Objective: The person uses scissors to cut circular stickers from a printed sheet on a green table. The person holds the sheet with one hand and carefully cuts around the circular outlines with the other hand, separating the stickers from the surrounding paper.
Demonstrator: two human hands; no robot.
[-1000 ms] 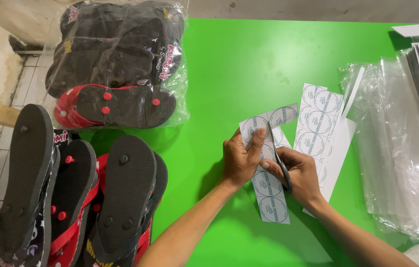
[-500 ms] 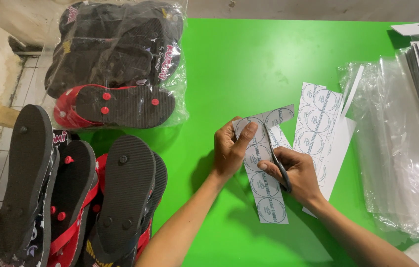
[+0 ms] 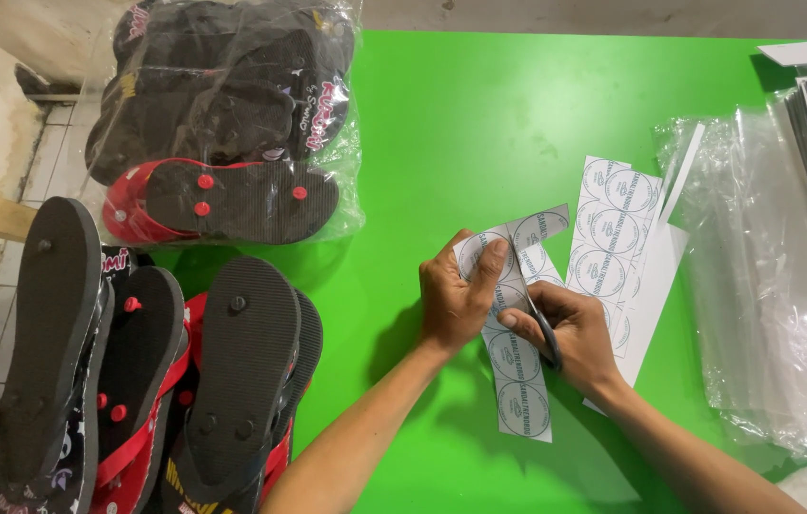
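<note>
Sticker strip (image 3: 516, 381) flat on green table (image 3: 479, 114), near end toward wearer. Left hand (image 3: 456, 300) presses its upper part, fingers together. Right hand (image 3: 570, 333) pinches scissors (image 3: 538, 319), blades at strip's edge. By look, cutting only started: most round stickers uncut. Beyond: second sticker sheet (image 3: 613, 238). Left: loose sandals (image 3: 137, 381); farther, bagged sandals (image 3: 222, 124).
</note>
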